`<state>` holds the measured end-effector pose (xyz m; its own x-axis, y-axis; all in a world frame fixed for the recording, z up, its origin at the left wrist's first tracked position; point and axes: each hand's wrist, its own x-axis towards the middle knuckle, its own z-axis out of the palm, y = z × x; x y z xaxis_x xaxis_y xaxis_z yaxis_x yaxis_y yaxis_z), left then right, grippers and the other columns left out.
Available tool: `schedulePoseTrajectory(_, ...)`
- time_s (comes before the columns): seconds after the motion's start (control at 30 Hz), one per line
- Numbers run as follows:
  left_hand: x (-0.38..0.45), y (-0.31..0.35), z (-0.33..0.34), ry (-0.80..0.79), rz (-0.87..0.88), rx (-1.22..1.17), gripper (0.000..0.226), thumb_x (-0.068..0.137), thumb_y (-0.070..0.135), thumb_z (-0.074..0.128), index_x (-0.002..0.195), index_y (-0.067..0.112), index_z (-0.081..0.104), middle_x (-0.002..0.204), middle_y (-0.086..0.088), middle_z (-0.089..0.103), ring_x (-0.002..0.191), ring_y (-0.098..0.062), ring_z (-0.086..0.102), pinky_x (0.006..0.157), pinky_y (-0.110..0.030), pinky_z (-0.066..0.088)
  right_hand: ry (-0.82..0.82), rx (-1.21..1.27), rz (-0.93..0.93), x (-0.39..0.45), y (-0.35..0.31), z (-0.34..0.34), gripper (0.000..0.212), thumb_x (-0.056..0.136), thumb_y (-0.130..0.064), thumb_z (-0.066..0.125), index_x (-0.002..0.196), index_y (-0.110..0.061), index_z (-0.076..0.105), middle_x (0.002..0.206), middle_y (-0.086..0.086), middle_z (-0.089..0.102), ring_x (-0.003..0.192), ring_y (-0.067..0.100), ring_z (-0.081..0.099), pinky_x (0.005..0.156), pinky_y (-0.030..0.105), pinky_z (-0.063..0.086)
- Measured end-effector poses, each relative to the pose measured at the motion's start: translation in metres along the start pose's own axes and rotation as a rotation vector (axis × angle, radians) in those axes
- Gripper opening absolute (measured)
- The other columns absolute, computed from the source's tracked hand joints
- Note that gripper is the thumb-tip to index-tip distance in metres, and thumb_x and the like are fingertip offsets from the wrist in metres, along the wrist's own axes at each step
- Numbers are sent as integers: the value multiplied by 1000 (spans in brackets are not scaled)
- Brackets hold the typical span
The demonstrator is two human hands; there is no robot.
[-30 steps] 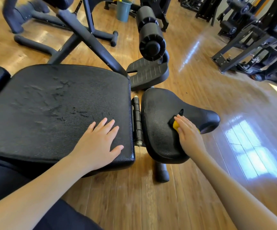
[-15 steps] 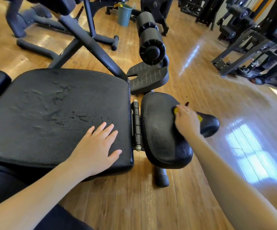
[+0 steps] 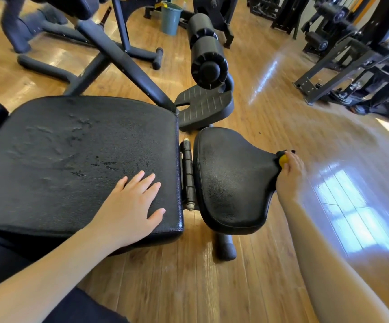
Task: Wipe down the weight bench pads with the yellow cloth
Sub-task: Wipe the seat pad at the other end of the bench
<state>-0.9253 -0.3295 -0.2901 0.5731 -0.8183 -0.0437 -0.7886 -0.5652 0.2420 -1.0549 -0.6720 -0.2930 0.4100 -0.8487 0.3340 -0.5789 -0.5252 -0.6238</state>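
The weight bench has a wide black back pad with damp streaks and a smaller black seat pad to its right, joined by a metal hinge. My left hand lies flat with fingers spread on the back pad's near right corner. My right hand grips the yellow cloth against the narrow right tip of the seat pad. Only a small bit of the cloth shows past my fingers.
A black foam roller and a ribbed footplate stand just beyond the seat pad. A teal bucket sits far back. Black machine frames fill the right rear. Another bench's legs cross the wooden floor at left.
My right hand slid the yellow cloth from the middle of the seat pad rightward to its narrow tip. My left hand stayed flat on the back pad.
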Motion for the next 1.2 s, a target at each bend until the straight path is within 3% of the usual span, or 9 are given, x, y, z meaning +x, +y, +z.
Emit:
schedulePoseTrajectory(0.13,-1,2,-2,-17,-15,-7,79,79,57,17,146,17,29,156,0,18,146,-19,7,116,-40,6,-19,80,-84,-36,-5,8,38,94,-2,36,127,-8,53,140,5,46,136,17,31,114,33,20)
schedulePoseTrajectory(0.33,-1,5,-4,-32,-33,26,75,83,56,17,148,19,24,157,3,13,146,-16,4,117,-37,5,-151,221,-142,-87,-5,0,36,93,1,43,123,-12,57,132,-8,47,130,3,31,103,-2,14)
schedulePoseTrajectory(0.4,-1,5,-5,-49,-37,54,65,93,54,24,149,20,20,158,4,9,146,-15,1,117,-36,4,-176,234,-134,-101,-4,-4,36,93,1,43,122,-13,58,131,-9,48,130,3,32,105,1,15)
schedulePoseTrajectory(0.5,0,10,-8,-73,-46,62,62,95,49,32,149,22,17,158,4,7,146,-15,-1,117,-37,4,-161,244,-145,-127,-4,-5,35,93,0,43,121,-14,58,131,-7,49,131,8,35,111,18,21)
schedulePoseTrajectory(0.57,1,16,-10,-91,-46,66,64,95,50,33,149,24,14,158,4,6,146,-17,-1,117,-40,4,-143,208,-214,-146,-2,-3,33,94,-6,41,122,-14,57,131,-7,48,131,11,36,111,12,19)
schedulePoseTrajectory(0.63,3,25,-10,-106,-12,60,67,94,52,35,150,23,12,158,4,5,146,-18,-2,117,-42,3,-141,127,-329,-159,0,-1,35,94,-16,37,123,-14,56,133,-7,45,131,12,35,111,12,19)
schedulePoseTrajectory(0.83,36,63,5,-256,308,111,76,92,58,34,150,24,-3,158,4,-10,145,-18,-12,117,-39,0,-313,-176,-854,-168,-9,-1,36,94,-26,37,125,-18,52,135,-1,51,133,16,33,109,34,24)
schedulePoseTrajectory(1.03,50,64,16,-297,382,229,82,89,65,30,149,22,-5,157,1,-16,145,-18,-10,118,-43,0,-326,-319,-1149,-144,1,4,31,96,-27,40,124,-22,51,133,-2,53,131,16,37,109,33,26)
schedulePoseTrajectory(1.2,50,61,16,-289,400,203,81,90,63,32,149,23,-6,157,1,-15,145,-18,-8,118,-43,0,-320,-291,-1180,-135,25,-9,39,92,-18,46,130,-26,44,143,-7,40,134,15,33,110,29,25)
